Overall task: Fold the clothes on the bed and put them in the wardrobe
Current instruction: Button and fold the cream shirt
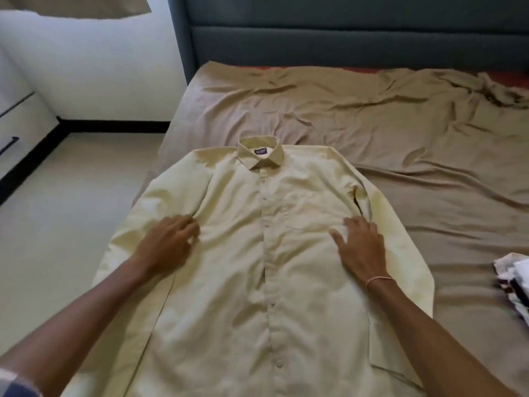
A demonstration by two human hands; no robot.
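Observation:
A pale yellow button-up shirt (263,253) lies flat and face up on the bed, buttoned, collar pointing toward the headboard, sleeves lying along its sides. My left hand (169,242) rests on the shirt near its left armpit seam, fingers slightly bent on the cloth. My right hand (360,242) lies flat on the chest of the shirt by the pocket, fingers spread. Neither hand grips any fabric.
The bed carries a wrinkled tan sheet (400,124) and ends at a dark grey headboard (343,38). A black-and-white patterned garment (515,285) lies at the right edge. White cabinet fronts with black handles (17,121) stand left, across a light floor (71,210).

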